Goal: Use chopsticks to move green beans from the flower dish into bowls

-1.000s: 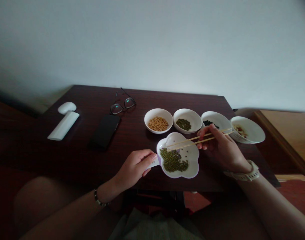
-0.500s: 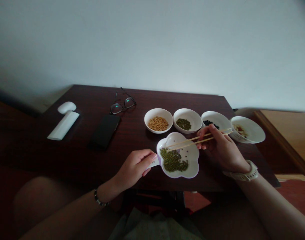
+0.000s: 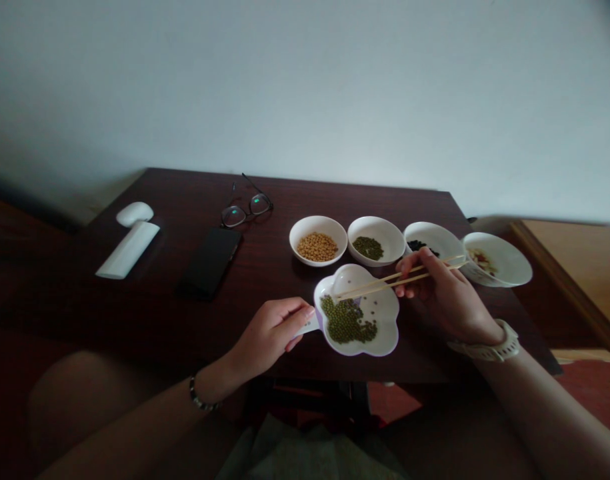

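Though slender, chopsticks (image 3: pixel 379 287) in right hand (image 3: pixel 445 297)

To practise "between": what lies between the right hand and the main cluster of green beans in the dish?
In the head view, chopsticks stretch from the right hand across the dish toward the green beans.

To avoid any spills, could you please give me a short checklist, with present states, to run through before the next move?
1. Left hand gripping the white, flower-shaped dish with a lavender edge by its handle: ok.
2. Right hand holding both slim, pale wooden chopsticks: ok.
3. A bean pinched between the chopstick tips: cannot tell, too small.
4. Small, round green beans in the dish all in one heap: not ok, a few lie scattered.
5. Round white bowl of tan beans clear of both hands: ok.
6. Round white bowl of black beans fully visible: not ok, the right hand partly covers it.
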A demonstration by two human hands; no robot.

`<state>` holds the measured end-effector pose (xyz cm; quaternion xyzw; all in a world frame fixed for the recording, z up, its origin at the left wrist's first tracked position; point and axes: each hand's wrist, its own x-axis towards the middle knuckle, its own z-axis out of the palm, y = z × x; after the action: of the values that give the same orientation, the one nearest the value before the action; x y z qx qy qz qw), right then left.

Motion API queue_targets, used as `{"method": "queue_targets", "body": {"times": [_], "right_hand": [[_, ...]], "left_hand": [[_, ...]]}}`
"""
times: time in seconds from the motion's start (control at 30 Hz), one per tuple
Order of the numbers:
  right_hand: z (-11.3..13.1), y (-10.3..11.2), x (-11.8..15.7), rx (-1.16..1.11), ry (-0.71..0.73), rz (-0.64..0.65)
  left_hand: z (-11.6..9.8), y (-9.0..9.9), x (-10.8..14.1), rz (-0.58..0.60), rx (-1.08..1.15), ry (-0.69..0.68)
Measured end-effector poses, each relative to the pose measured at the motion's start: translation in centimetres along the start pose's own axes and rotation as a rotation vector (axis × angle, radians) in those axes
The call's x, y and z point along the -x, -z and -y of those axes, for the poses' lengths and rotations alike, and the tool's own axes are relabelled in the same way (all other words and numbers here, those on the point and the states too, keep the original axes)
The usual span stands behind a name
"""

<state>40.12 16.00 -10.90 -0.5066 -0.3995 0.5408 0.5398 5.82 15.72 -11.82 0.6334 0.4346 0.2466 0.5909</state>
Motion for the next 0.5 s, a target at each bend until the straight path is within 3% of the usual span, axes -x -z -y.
{"method": "queue_targets", "body": {"times": [0.5], "right_hand": [[0.11,0.64,-0.09,0.026,0.009,-0.025]], "left_hand": [[0.18,0.02,0.04,0.013,0.009,0.009]]}}
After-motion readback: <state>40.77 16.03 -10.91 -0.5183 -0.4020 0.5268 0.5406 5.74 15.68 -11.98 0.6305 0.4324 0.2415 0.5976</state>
